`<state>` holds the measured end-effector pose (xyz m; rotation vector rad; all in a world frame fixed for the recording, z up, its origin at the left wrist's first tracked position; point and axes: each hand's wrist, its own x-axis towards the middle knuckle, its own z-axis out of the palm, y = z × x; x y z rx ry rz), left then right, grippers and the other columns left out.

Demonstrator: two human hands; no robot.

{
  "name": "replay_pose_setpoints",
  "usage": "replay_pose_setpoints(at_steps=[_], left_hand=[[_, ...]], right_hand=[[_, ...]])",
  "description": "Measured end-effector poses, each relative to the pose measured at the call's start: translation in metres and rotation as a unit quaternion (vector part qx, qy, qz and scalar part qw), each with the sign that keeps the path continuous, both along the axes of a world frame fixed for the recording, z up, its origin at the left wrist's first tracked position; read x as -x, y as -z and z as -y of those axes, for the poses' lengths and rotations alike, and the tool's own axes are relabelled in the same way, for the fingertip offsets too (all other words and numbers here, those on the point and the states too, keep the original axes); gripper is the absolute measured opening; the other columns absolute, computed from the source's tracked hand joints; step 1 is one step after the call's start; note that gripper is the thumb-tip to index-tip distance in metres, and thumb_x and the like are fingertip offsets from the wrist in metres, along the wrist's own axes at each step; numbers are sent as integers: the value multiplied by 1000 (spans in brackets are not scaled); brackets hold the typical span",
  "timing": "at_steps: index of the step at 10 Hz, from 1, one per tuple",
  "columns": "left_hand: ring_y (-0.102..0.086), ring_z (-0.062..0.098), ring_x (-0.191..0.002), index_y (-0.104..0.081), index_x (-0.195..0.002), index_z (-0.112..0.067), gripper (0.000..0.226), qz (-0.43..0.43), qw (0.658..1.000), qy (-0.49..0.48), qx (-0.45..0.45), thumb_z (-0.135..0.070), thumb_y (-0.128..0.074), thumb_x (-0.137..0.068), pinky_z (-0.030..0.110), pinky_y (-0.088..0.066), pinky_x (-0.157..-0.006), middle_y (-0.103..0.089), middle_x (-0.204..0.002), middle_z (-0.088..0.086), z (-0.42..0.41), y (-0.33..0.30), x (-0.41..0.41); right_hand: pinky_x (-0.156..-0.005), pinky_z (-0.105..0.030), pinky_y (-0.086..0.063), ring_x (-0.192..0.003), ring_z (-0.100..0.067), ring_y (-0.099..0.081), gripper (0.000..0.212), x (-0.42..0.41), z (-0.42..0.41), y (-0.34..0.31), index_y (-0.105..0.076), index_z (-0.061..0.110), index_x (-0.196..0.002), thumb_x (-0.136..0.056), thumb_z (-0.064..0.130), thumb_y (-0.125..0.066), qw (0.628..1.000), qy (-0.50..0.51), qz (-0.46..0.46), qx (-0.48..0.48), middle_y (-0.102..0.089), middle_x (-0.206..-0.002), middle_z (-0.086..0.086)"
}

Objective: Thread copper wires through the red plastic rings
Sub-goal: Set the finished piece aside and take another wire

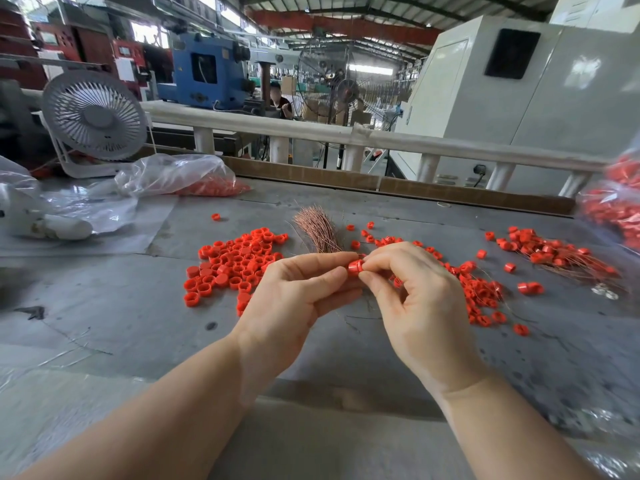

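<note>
From the head camera, I saw my left hand (294, 289) and right hand (412, 289) both pinching one red ring (355, 266) above the grey worktop (121, 306). The copper wires (317, 230) lay just behind, between two heaps of rings (232, 265).

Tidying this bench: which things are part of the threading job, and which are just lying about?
Job: red ring pinched between left hand and right hand; copper wire bundle; loose ring pile; wired rings.
Lying about: desk fan; plastic bag.
</note>
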<state>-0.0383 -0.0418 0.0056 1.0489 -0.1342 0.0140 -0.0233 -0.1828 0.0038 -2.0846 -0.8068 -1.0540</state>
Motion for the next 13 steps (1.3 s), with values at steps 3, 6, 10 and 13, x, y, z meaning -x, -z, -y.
replay_pose_setpoints(at_steps=[3,6,10,13], left_hand=[[-71,15,-71,-77,-79,-8,21,2,1000,3,-13,-10,-66,-61,22,-57,-69,-73,-78,11,0,-1,2],[-71,16,-73,-76,-78,-8,19,5,1000,1,-14,-7,-65,-63,22,-57,-68,-73,-79,12,0,0,1],[-71,16,-72,-76,-77,-6,19,7,1000,-1,-6,-3,-63,-63,21,-57,-65,-73,-78,11,1,0,2],[-71,15,-72,-76,-73,-9,17,19,1000,-10,-2,-5,-64,-63,21,-56,-64,-73,-76,9,1,1,0]], right_hand=[[-68,-37,-50,-76,-22,-61,8,0,0,1,-66,3,-75,-82,6,-63,1000,4,8,5,-65,-79,-4],[-68,-34,-49,-75,-21,-60,7,0,0,1,-65,3,-74,-81,6,-64,1000,7,11,12,-65,-78,-3],[-69,-35,-50,-76,-21,-60,8,0,0,0,-65,3,-75,-82,6,-63,1000,3,9,16,-65,-79,-4],[-70,-34,-50,-77,-20,-62,7,0,0,0,-67,3,-77,-82,7,-65,1000,-7,11,6,-66,-81,-3]])
